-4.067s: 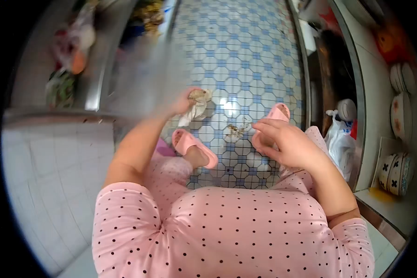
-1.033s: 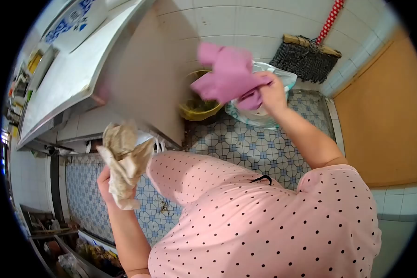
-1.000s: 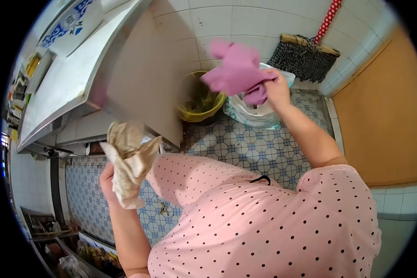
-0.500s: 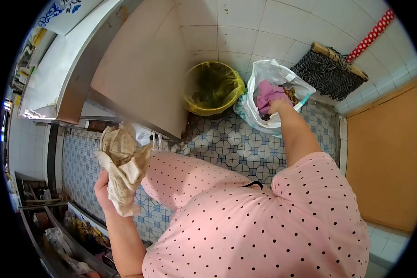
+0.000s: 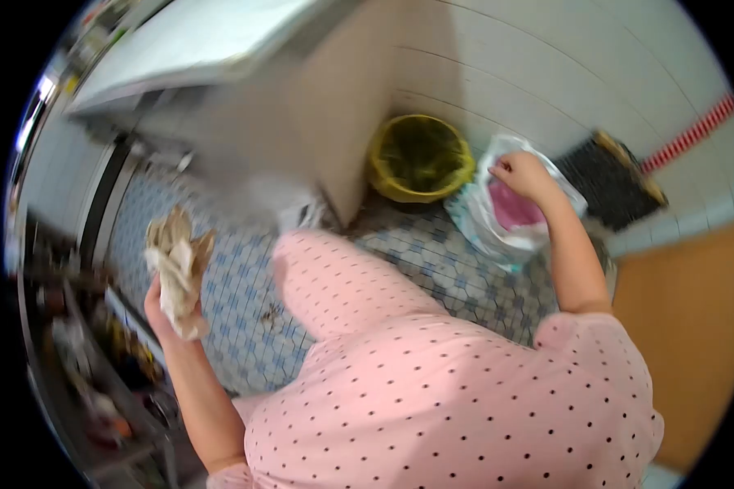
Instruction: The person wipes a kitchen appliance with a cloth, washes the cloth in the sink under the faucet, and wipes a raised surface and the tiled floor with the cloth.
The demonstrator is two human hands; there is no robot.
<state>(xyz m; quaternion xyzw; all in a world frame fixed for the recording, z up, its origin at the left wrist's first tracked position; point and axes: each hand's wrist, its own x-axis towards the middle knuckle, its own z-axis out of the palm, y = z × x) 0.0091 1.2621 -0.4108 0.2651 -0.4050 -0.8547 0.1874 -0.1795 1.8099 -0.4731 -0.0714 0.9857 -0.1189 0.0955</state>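
A crumpled beige cloth point(image 5: 178, 273) is gripped in my left hand point(image 5: 160, 314), held over the tiled floor on the left. My right hand point(image 5: 523, 174) hovers at the opening of a white plastic bag point(image 5: 485, 213) on the floor, its fingers curled together; whether they pinch anything is too small to tell. Inside the bag, just below that hand, lies the pink-purple cloth point(image 5: 512, 205). Next to the bag stands a bin with a yellow liner point(image 5: 420, 194).
A dark mop head point(image 5: 607, 179) with a red-and-white handle point(image 5: 691, 134) leans at the wall. The counter point(image 5: 196, 41) juts in at upper left, above its side panel. Crumbs point(image 5: 270, 312) lie on the floor. Shelves with goods are at lower left, an orange-brown door point(image 5: 685, 318) at right.
My right hand first lowered the purple cloth into the white bag, then let it go and lifted off it. My left hand still holds the beige cloth. The view has shifted.
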